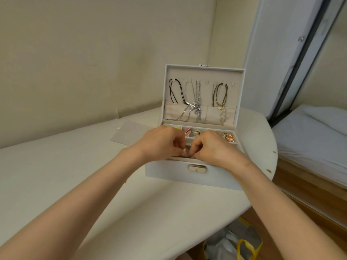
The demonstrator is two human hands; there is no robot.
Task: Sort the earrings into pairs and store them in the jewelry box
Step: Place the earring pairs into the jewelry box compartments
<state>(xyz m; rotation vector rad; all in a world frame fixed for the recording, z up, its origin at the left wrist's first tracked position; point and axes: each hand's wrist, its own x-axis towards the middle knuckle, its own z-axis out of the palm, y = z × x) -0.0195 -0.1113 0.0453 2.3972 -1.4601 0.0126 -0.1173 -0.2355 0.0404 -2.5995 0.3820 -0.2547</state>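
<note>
Jewelry box (193,177) is sitting open on the white table (75,175), near the table's rounded right end; its lid (204,67) is standing upright at the back; the metal clasp (197,168) is facing the person.

Necklaces (195,102) are hanging from hooks inside the lid, dark cords at left and right, silver chains between them.

Earrings are lying in the rear row of tray compartments: a pink earring (187,131) left of centre, gold earrings (228,136) at far right, a yellow item (178,127) partly hidden behind the left hand; pairing is not resolvable at this size.

Left hand (161,143) and right hand (214,147) are both hovering over the front part of the tray, knuckles up, fingertips meeting at centre just above the front wall.

Left fingers are curling inward and pinching a small glinting piece (185,151); too small to identify.

Right fingers are curling down toward the same spot; tips are hiding against the left hand, so I cannot tell whether they are gripping anything.

A grey sheet (131,134) is lying flat on the table left of the box, behind the left wrist.

A bag with yellow handles (242,246) is sitting on the floor below the table edge; a bed (309,137) is standing at right.
</note>
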